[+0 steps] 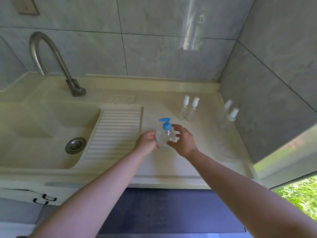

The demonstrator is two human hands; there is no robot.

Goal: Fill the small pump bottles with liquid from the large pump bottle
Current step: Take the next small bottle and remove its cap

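two bare arms reach out from the bottom of the view toward the big bottle (164, 137), which stands upright on the counter (154, 167), just right of the ribbed washboard (113, 133). the left hand (145, 142) grips the big bottle's left side, fingers curled round it. the right hand (184, 140) is spread and loose just right of the big bottle; its fingertips look very near or touching, but i cannot tell which, and it is not holding yet.

the big bottle is clear plastic with a blue pump (165, 123) on top. it looks hard and smooth, so it may slip if it is wet. with liquid inside it should feel a bit heavy. i would hold its round belly with one hand and use the other hand on the blue pump.

four small bottles (190, 109) with white tops stand farther back and to the right of the big bottle, two near each other and two more (229, 114) by the wall. they look light and easy to knock over.

it is hard to see how full the big bottle is, since it is see-through and the hands cover part of it. the two small bottles by the wall are blurry. i cannot tell if any small bottle has liquid in it.
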